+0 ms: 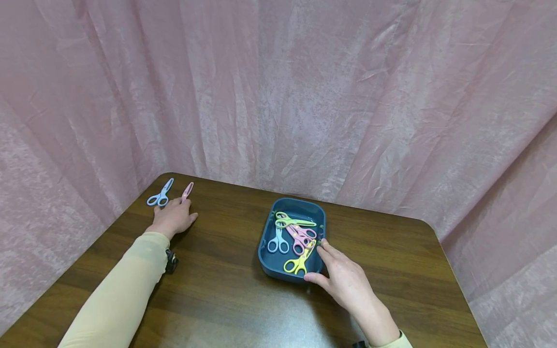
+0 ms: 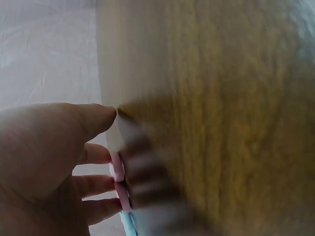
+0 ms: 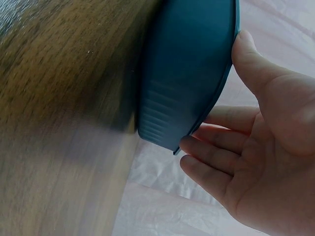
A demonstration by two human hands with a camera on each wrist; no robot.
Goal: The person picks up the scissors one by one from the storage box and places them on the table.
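At the far left of the table, my left hand [image 1: 173, 218] touches the handles of pink scissors [image 1: 187, 192] with its fingertips. In the left wrist view, the fingers reach down to the pink handle loops [image 2: 118, 167] and the thumb stands apart from them. Light blue scissors [image 1: 161, 195] lie just left of the pink pair. My right hand [image 1: 345, 278] rests against the near right corner of a dark blue bin [image 1: 263, 263], thumb and fingertips at its rim. Inside the bin are green scissors [image 1: 296, 222], pink scissors [image 1: 300, 237], light blue scissors [image 1: 277, 241] and yellow scissors [image 1: 300, 263].
The brown wooden table [image 1: 217, 290] has rounded far corners. Pink velvet curtains [image 1: 296, 96] hang behind it and along both sides. A dark wrist device [image 1: 171, 261] sits at the left sleeve.
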